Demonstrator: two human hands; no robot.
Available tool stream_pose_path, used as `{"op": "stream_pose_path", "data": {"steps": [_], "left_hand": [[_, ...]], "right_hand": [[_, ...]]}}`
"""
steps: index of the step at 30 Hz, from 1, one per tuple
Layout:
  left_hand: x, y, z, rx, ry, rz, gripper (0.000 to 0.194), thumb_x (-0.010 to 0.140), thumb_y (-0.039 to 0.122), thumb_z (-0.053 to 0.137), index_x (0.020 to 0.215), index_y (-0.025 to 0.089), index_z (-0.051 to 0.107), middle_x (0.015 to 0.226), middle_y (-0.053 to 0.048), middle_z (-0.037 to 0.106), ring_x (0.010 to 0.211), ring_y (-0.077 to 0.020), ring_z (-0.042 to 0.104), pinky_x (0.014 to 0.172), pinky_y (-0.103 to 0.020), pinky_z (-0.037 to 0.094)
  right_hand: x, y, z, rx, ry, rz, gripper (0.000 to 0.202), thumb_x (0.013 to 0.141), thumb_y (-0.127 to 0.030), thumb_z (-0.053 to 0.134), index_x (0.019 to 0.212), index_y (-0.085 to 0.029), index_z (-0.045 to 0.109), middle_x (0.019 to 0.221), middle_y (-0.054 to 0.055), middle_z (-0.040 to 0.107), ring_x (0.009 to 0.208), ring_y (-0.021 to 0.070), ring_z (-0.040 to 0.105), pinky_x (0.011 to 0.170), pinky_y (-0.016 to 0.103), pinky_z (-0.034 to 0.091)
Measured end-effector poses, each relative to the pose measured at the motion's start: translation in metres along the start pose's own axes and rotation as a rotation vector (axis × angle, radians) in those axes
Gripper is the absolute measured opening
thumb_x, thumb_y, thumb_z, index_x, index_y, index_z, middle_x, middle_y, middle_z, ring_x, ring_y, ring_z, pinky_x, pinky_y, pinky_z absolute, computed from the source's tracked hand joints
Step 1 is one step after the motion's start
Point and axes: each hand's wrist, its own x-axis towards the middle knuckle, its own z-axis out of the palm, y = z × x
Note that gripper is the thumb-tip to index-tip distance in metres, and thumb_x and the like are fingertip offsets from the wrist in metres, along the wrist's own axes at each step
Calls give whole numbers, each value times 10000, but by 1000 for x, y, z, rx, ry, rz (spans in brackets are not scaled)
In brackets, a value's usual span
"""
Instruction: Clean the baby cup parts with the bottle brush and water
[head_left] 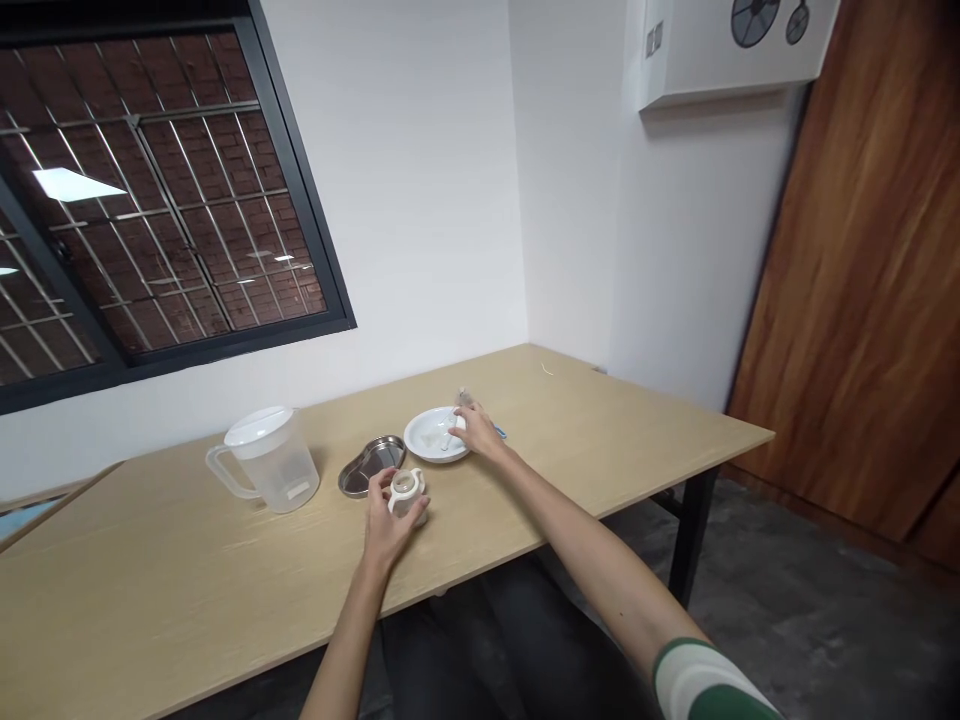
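Note:
My left hand (390,515) is wrapped round a small white two-handled cup (406,484) with a round opening, near the front of the table. Beyond it, my right hand (476,428) is over the right rim of a white plate (430,453). Its fingers are curled near a thin pale piece on the plate; what they grip is too small to make out. A small greyish, see-through thing (464,397) shows just behind those fingers. On the plate lies something whitish and translucent (433,439). A bit of blue (500,432) sticks out beside my right wrist.
A shiny metal kidney dish (371,466) lies left of the plate. Farther left stands a translucent lidded pitcher (274,462) with its handle to the left. A thin yellowish strip (547,369) lies far back on the wooden table (637,430). White walls (420,180) rise behind.

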Motion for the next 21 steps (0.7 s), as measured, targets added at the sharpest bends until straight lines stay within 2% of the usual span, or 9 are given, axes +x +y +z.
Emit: {"op": "stream_pose_path", "data": {"steps": [4, 10, 21], "left_hand": [[0, 1, 0, 8, -25, -2, 681, 681, 381, 868, 1251, 300, 504, 1221, -83, 635, 1035, -250, 679, 901, -477, 576], [-1, 2, 1, 14, -25, -1, 679, 687, 377, 864, 1256, 279, 506, 1223, -93, 634, 1034, -249, 679, 906, -480, 576], [0, 3, 1, 14, -9, 9, 644, 689, 385, 854, 1235, 270, 532, 1201, -100, 654, 1055, -268, 678, 930, -518, 566]], "right_hand": [[1, 0, 6, -134, -25, 78, 387, 954, -404, 647, 1264, -173, 616, 1360, 106, 583, 1253, 277, 559, 1062, 540, 453], [0, -6, 5, -258, -96, 129, 379, 956, -406, 644, 1260, -181, 623, 1374, 106, 579, 1269, 279, 549, 1077, 546, 439], [5, -3, 4, -278, -129, 149, 380, 960, -406, 637, 1266, -182, 615, 1362, 105, 581, 1240, 270, 565, 1054, 529, 460]]}}
